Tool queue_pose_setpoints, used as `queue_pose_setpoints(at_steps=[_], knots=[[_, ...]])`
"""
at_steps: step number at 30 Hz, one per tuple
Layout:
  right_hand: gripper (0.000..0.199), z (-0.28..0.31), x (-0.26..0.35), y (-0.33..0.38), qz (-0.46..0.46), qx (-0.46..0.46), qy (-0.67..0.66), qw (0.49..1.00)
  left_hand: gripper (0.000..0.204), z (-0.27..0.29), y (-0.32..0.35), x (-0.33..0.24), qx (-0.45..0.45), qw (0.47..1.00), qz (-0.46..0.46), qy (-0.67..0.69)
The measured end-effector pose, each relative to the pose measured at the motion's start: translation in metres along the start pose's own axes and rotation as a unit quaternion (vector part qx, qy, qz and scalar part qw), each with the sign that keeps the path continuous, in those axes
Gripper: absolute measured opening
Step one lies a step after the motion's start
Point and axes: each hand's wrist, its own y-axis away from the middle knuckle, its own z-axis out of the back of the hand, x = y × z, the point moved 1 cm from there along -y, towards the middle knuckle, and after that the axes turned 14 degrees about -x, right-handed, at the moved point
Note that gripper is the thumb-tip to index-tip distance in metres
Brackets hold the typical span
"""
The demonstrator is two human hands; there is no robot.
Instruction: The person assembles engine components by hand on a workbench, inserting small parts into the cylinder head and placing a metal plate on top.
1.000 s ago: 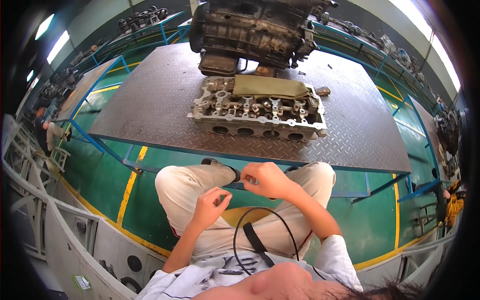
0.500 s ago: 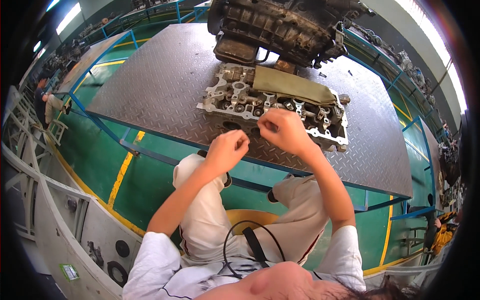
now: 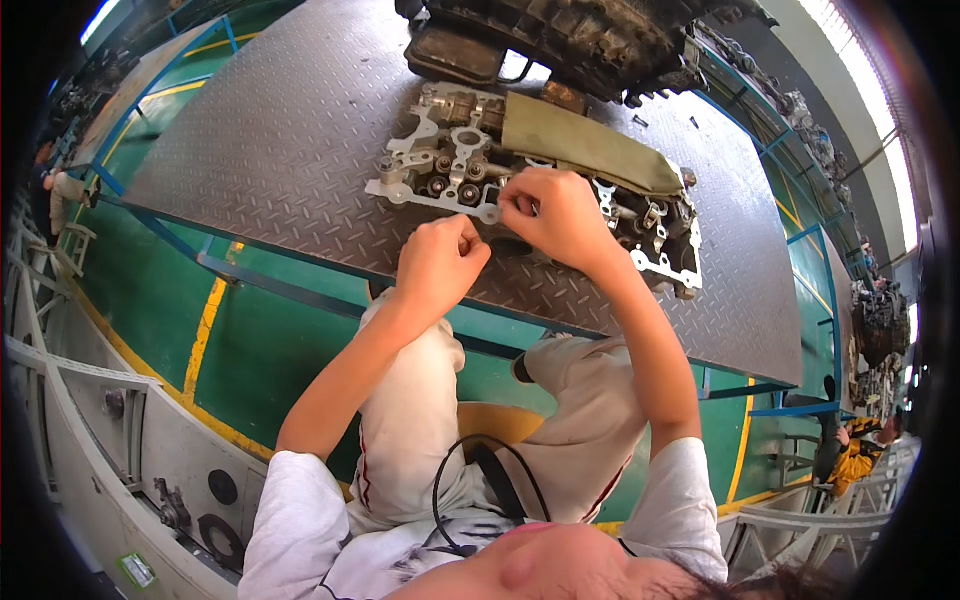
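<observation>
Cyl. head (image 3: 450,162): 1 pc., grey metal, on tread-plate table (image 3: 260,150), nr. front edge, long side to person, valve gear up; prob. set so for easy reach from above. Olive cloth (image 3: 585,145): folded, laid along head's far side; maybe a cover, can't be sure. Eng. block (image 3: 590,40): dark, behind head, w/ brown chock (image 3: 563,95) at its underside, prob. a prop. L hand (image 3: 436,262): fingers curled in, thumb drawn to index, just off head's near edge; contents, if any, can't tell. R hand (image 3: 562,215): over head's near rim, approx. mid-length, fingers bent, thumb nr. index; contents & contact w/ head can't tell. Hands nr. each other, not touching; looks a fine fingertip pose. Room: widest L of head, broad run of plate; front strip narrow, betw. head & table edge; rear tight, block close; R hand's forearm crosses front edge, limiting sideways swing.
</observation>
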Motion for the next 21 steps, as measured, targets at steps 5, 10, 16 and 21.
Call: queue_pose_setpoints(at_steps=[5, 10, 16, 21], knots=[[0.010, 0.011, -0.010, 0.004, 0.011, -0.033, 0.035, 0.999, 0.013, -0.020, -0.004, -0.007, -0.033, 0.999, -0.018, -0.026], [0.018, -0.009, -0.016, 0.026, 0.026, -0.114, 0.048, 0.992, 0.019, -0.032, 0.007, 0.008, -0.031, 0.996, -0.033, 0.075], [0.016, 0.001, 0.001, 0.067, 0.013, -0.204, -0.046, 0.978, 0.010, -0.011, 0.003, 0.027, -0.016, 0.992, -0.102, -0.067], [0.013, 0.019, 0.005, 0.069, 0.027, -0.219, -0.093, 0.971, 0.015, -0.005, 0.001, -0.007, -0.184, 0.957, -0.220, -0.050]])
